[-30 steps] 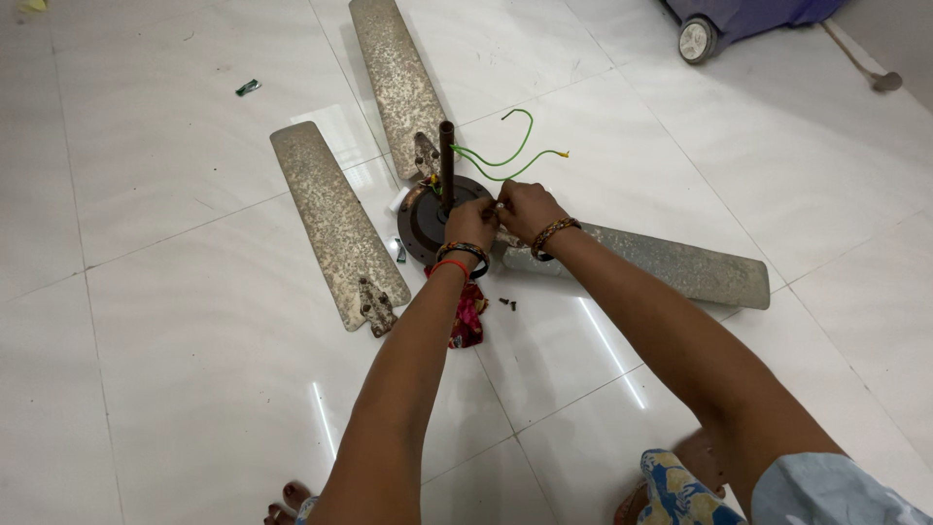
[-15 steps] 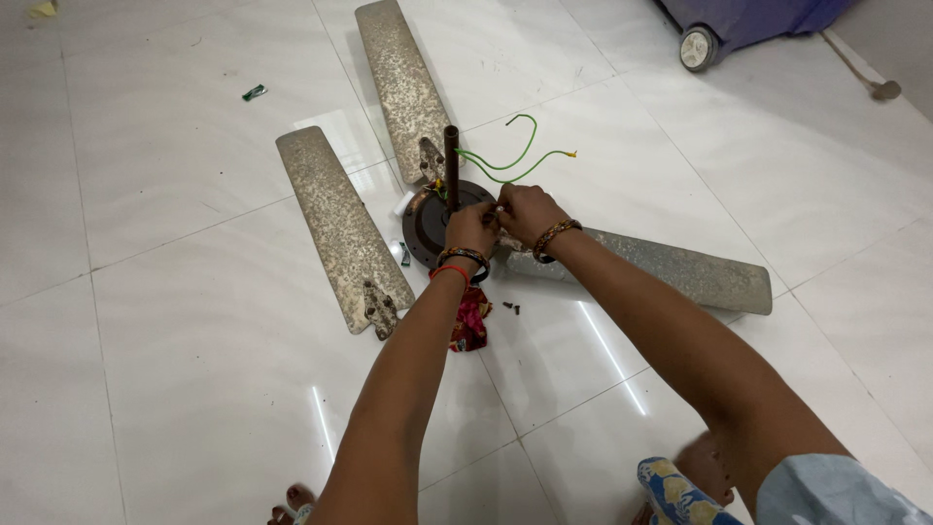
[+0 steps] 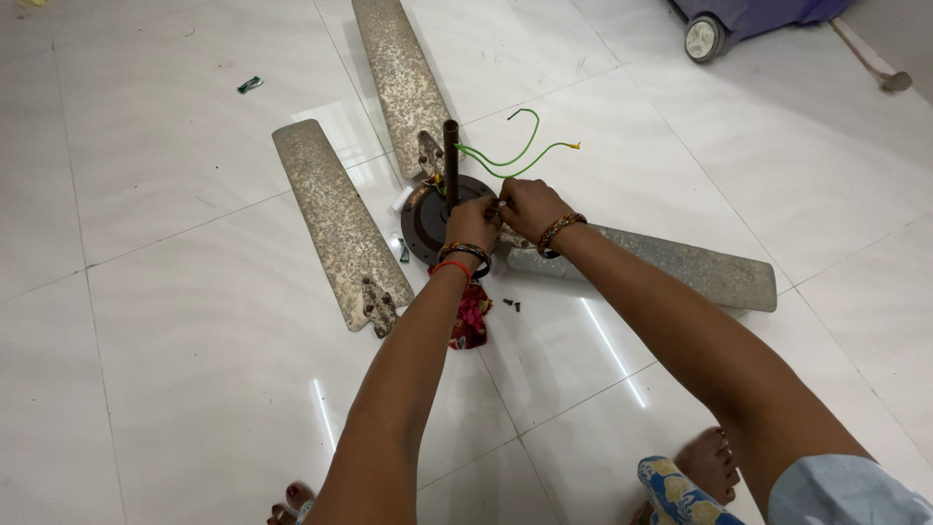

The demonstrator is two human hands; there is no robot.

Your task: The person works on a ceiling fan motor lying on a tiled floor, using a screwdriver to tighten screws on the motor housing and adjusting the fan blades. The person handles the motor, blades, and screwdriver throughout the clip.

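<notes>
I see both hands meeting over the fan motor, a dark round hub lying on the white tile floor. My left hand rests on the hub's near rim, fingers curled down onto it, though I cannot tell whether they pinch anything. My right hand sits just beside it, touching it, fingers bent in toward the same spot; what they grasp is hidden behind the knuckles. A dark rod stands upright from the hub's middle, and green wires curl out from its base toward the far right. One blade lies under my right wrist and runs off to the right, joined to the hub. A second blade points away from me, its bracket near the hub. A third blade lies loose to the left, apart from the hub. A red cloth lies under my left forearm, with small dark screws just beside it. A wheeled cart stands at the far right
</notes>
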